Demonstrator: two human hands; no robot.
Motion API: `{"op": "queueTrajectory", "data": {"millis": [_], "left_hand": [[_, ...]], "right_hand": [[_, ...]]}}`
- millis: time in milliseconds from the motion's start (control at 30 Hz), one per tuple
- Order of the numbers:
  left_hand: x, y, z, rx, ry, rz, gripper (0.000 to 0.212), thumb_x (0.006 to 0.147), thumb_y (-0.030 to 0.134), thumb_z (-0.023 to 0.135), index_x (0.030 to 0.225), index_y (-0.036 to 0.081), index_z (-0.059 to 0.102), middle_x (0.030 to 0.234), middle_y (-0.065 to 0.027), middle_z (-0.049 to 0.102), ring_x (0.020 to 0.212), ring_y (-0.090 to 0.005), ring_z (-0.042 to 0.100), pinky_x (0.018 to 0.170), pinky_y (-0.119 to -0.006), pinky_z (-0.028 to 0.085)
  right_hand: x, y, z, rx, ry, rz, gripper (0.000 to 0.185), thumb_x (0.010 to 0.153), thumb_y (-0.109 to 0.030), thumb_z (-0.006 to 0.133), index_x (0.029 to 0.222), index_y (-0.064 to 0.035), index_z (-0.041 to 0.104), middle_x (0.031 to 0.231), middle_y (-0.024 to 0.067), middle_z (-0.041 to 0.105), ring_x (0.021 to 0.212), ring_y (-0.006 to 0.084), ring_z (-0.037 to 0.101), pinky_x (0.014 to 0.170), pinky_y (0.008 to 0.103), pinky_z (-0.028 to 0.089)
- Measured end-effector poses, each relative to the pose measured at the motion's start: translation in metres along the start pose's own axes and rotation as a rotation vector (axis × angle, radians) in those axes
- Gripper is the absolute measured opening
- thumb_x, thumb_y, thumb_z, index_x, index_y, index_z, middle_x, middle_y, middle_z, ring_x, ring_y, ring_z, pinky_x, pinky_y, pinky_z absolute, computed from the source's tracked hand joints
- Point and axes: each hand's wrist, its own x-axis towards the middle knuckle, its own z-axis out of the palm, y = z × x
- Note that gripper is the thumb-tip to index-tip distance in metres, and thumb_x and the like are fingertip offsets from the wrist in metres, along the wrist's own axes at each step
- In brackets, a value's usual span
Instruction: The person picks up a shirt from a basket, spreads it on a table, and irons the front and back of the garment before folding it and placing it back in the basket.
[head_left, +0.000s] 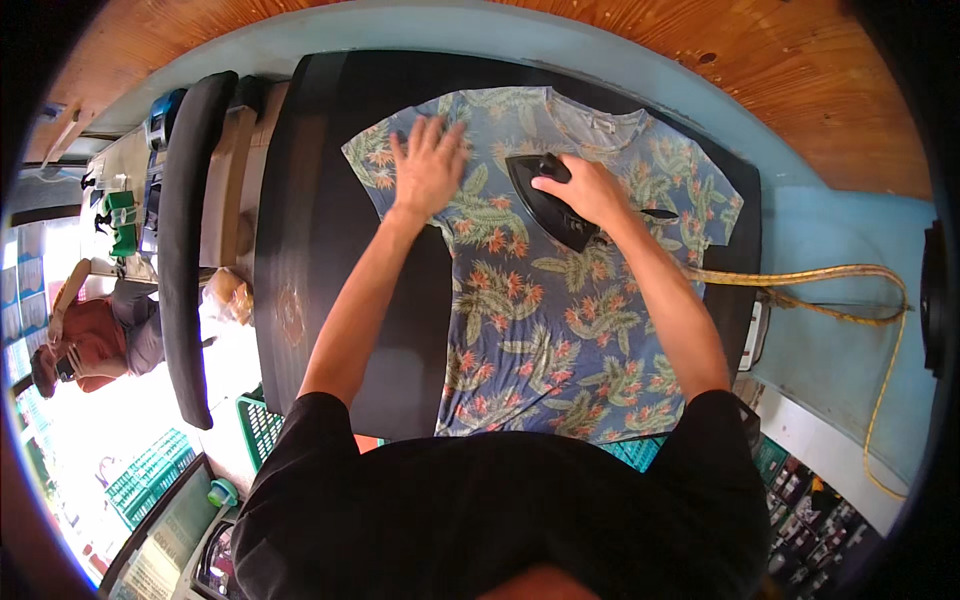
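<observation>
A blue short-sleeved T-shirt (510, 300) with green leaves and orange flowers lies spread on a black padded ironing table (405, 322), its neckline away from me. My right hand (585, 184) grips the handle of a black iron (551, 217), which rests on the upper chest of the shirt with its pointed end towards the upper left. Fingers spread, my left hand (427, 165) is over the shirt near the left sleeve; it looks slightly blurred and holds nothing. A yellow patterned cord (810, 277) runs off to the right from beneath my right forearm.
Left of the table stand a long narrow black padded board (187, 247) and a plastic bag (229, 296). A green plastic basket (259, 427) is at the lower left edge. Farther left, a person (97, 337) sits by a bench. A blue wall (832, 225) borders the right side.
</observation>
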Motion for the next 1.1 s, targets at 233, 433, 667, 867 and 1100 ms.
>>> {"op": "queueTrajectory", "data": {"millis": [233, 433, 667, 867, 1100], "left_hand": [[-0.002, -0.007, 0.006, 0.152, -0.038, 0.071, 0.056, 0.099, 0.055, 0.049, 0.148, 0.028, 0.049, 0.154, -0.0104, 0.042, 0.145, -0.0361, 0.033, 0.111, -0.072, 0.022], [-0.027, 0.008, -0.027, 0.181, 0.183, 0.063, 0.04, 0.099, 0.042, 0.055, 0.131, 0.019, 0.061, 0.137, -0.0088, 0.055, 0.132, -0.0303, 0.047, 0.11, -0.062, 0.03], [-0.23, 0.057, -0.088, -0.233, 0.19, -0.661, 0.023, 0.099, 0.029, 0.058, 0.099, 0.008, 0.068, 0.098, -0.0118, 0.068, 0.098, -0.0338, 0.063, 0.086, -0.045, 0.048], [-0.379, 0.12, -0.11, -0.294, 0.284, -1.179, 0.032, 0.103, 0.03, 0.053, 0.095, 0.001, 0.065, 0.084, -0.0211, 0.066, 0.076, -0.0377, 0.065, 0.071, -0.045, 0.049], [-0.376, 0.139, -0.114, -0.391, 0.381, -1.05, 0.034, 0.103, 0.032, 0.053, 0.102, 0.002, 0.069, 0.093, -0.0182, 0.068, 0.088, -0.0334, 0.063, 0.082, -0.043, 0.049]], "right_hand": [[-0.04, -0.014, 0.034, -0.096, -0.108, -0.173, 0.061, 0.082, -0.059, 0.072, 0.114, -0.0072, 0.069, 0.094, 0.0221, 0.072, 0.089, 0.0407, 0.069, 0.076, 0.0482, 0.053], [-0.07, -0.039, 0.053, -0.142, -0.257, -0.347, 0.061, 0.084, -0.058, 0.071, 0.116, -0.0068, 0.068, 0.093, 0.0235, 0.072, 0.088, 0.042, 0.069, 0.077, 0.0499, 0.054], [-0.134, -0.055, 0.085, -0.169, -0.4, -0.51, 0.05, 0.085, -0.052, 0.072, 0.096, -0.0048, 0.064, 0.08, 0.0228, 0.069, 0.081, 0.0427, 0.068, 0.07, 0.0515, 0.051], [-0.214, -0.067, 0.127, -0.168, -0.436, -0.7, 0.047, 0.086, -0.055, 0.068, 0.098, -0.0098, 0.066, 0.078, 0.0208, 0.071, 0.079, 0.0413, 0.07, 0.071, 0.0529, 0.055], [-0.297, -0.059, 0.149, -0.116, -0.469, -0.675, 0.049, 0.087, -0.053, 0.068, 0.103, -0.0076, 0.067, 0.083, 0.0207, 0.072, 0.083, 0.0393, 0.072, 0.074, 0.05, 0.057]]}}
